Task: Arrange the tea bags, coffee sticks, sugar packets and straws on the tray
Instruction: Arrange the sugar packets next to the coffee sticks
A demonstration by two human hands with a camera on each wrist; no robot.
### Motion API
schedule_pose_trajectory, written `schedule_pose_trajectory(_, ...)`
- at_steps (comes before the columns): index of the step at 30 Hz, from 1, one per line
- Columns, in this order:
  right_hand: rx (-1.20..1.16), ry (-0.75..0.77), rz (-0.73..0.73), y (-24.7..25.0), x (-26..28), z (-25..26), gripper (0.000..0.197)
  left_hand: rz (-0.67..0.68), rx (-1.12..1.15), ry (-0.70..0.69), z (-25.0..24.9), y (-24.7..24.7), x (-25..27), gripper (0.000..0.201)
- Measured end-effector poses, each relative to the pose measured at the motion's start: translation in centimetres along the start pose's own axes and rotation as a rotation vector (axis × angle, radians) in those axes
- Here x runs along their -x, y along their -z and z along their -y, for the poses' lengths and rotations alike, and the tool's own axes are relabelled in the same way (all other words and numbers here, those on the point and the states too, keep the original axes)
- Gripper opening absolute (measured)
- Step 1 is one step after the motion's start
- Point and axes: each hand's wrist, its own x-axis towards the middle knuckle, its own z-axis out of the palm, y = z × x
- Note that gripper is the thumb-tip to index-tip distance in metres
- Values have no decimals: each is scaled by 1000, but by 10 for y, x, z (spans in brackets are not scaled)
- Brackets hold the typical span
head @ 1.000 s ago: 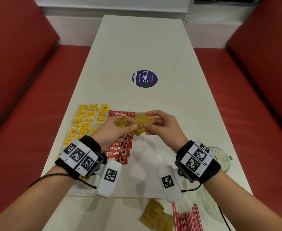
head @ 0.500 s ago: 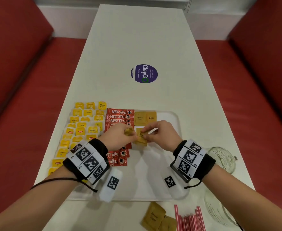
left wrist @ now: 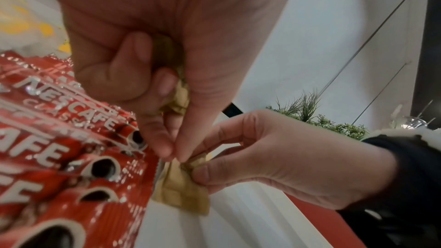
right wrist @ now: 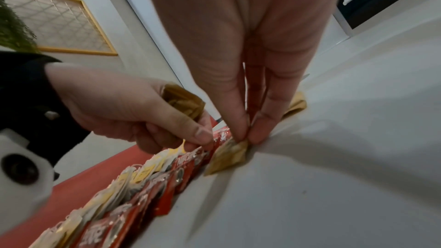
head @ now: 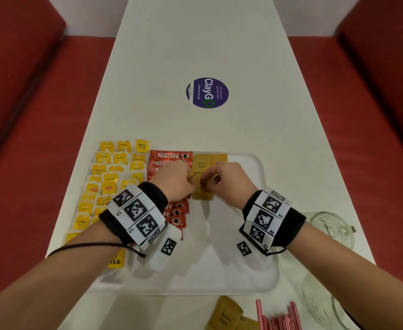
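Both hands meet over the white tray [head: 264, 234], the right hand [head: 226, 182] pinching a brown sugar packet [head: 202, 194] down beside the red coffee sticks [head: 174, 156] (left hand [head: 171, 182] clutches more packets [right wrist: 183, 101]), yellow tea bags [head: 109, 172] further left.

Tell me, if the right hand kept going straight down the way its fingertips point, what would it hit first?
Most likely the brown sugar packet that the right hand already pinches by its corner, then the white tray right under it. The packet seems to lie on the tray, though depth is hard to judge.
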Motion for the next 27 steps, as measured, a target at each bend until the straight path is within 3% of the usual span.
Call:
schedule_pose_trajectory(7, 112, 46, -75, 8, 9, 0, 30, -15, -11, 17, 9, 12, 11, 19)
schedule_pose_trajectory(12, 257, 155, 143, 2, 20, 0, 34, -38, 55, 53, 17, 17, 18, 30)
schedule_pose_trajectory(17, 296, 159, 180, 0, 16, 4, 36, -44, 53, 51, 18, 15, 22, 27)
schedule_pose_trajectory(22, 290, 175, 173, -1, 14, 4, 33, -43, 97, 18, 14, 11, 22, 37)
schedule_pose_trajectory(25, 273, 182, 159, 0, 14, 2, 30, 3, 265, 34, 12, 8, 19, 42)
schedule_pose_trajectory(27, 220, 187, 87, 3, 17, 2, 28, 77, 568, 113, 7, 8, 18, 41)
